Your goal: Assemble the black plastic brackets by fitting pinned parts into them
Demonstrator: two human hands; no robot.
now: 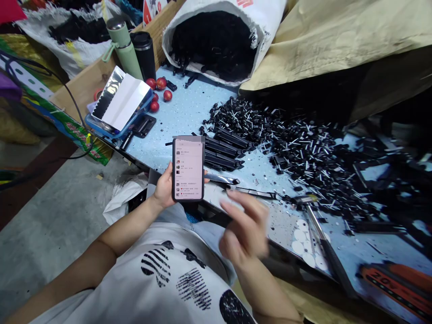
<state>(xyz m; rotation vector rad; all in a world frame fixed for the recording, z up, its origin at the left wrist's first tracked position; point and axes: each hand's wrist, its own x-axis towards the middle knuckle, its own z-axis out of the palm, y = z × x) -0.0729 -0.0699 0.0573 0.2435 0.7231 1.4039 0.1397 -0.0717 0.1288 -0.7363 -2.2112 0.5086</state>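
Observation:
A smartphone (188, 170) with a lit, list-filled screen is held upright in my left hand (164, 185), whose fingers wrap behind it. My right hand (245, 227) is raised to the right of the phone, smeared by motion. Its fingers look partly bent and apart, with nothing seen in them and no contact with the phone. Beyond the phone lie several long black plastic parts (224, 150) in a stack. A hammer (324, 238) with a dark handle rests on the bench to the right of my right hand.
Small black parts with metal pins (303, 157) form a large heap on the blue bench (189, 110). A white sack (270, 22) of black pieces lies behind. Left are a green bottle (126, 51), a black tumbler (145, 54), red fruits (168, 95) and a blue-edged box (97, 128).

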